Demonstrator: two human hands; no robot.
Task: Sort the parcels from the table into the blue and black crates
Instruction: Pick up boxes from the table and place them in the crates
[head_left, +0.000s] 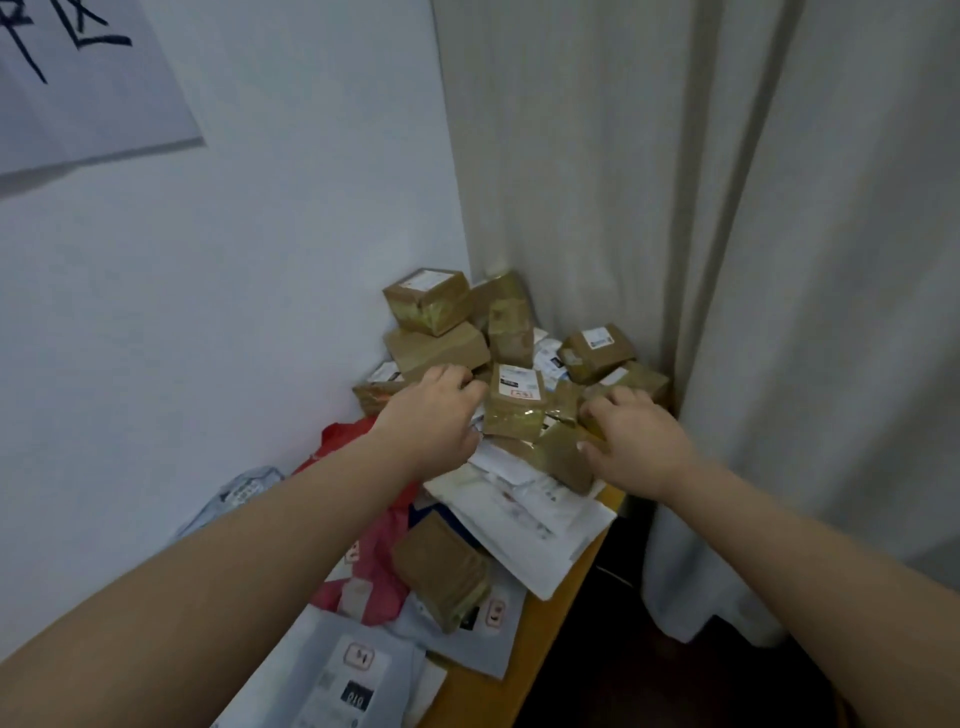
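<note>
A: What are the fingers doing?

B: The left hand (434, 410) is curling its fingers against the side of a labelled brown box (514, 400) in the middle of the pile; whether they are truly gripping it, I cannot tell. The right hand (636, 441) is curling its fingers and thumb round a taped brown parcel (563, 452) just beside that box.

A: And around them?

B: More brown boxes (431, 322) are piling up in the corner, and white mailers (524, 514) and a red bag (363, 566) are lying on the wooden table (478, 696), against the wall (234, 286) and the curtain (727, 234).
</note>
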